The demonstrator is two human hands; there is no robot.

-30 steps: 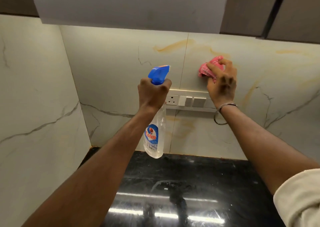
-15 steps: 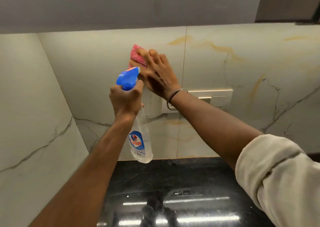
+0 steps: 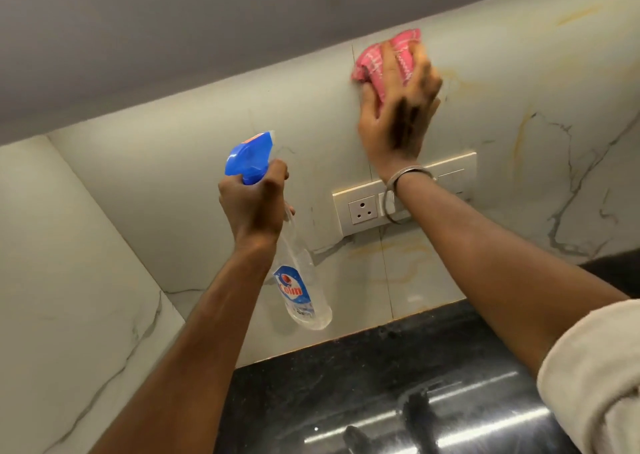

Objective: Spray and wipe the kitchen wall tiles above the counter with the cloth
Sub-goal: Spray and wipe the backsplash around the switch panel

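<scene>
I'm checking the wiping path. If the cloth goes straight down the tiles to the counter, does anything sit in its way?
Yes. The socket and switch plate is mounted on the wall tiles right below the right hand pressing the cloth; it lies between cloth and counter.

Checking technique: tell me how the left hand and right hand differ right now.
The left hand grips the bottle by its neck, off the wall; the right hand presses the cloth flat on it. The right hand is higher than the left hand. The right wrist wears a bangle; the left wrist is bare. Both are raised toward the same wall.
</scene>
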